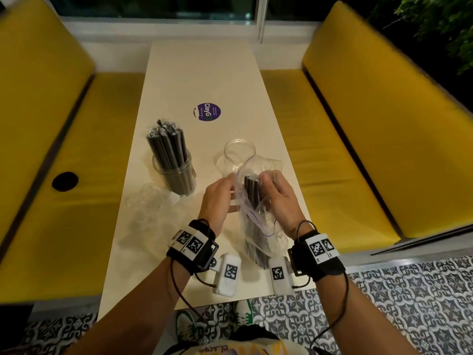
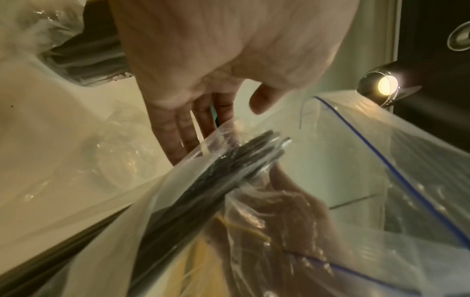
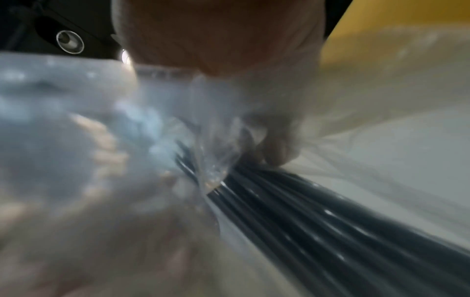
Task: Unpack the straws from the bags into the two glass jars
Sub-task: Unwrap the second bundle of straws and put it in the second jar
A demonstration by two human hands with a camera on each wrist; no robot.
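Clear, slippery zip-top plastic bag is slumping just in front of the empty glass jar; my left hand is pinching its open lip. My right hand is clamping the bundle of stiff, light black straws through the film, the best hold, I judge.

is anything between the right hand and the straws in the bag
Yes: the clear zip bag. The right hand grips the dark straws through its plastic. The left hand holds the bag's mouth, with the empty jar just beyond.
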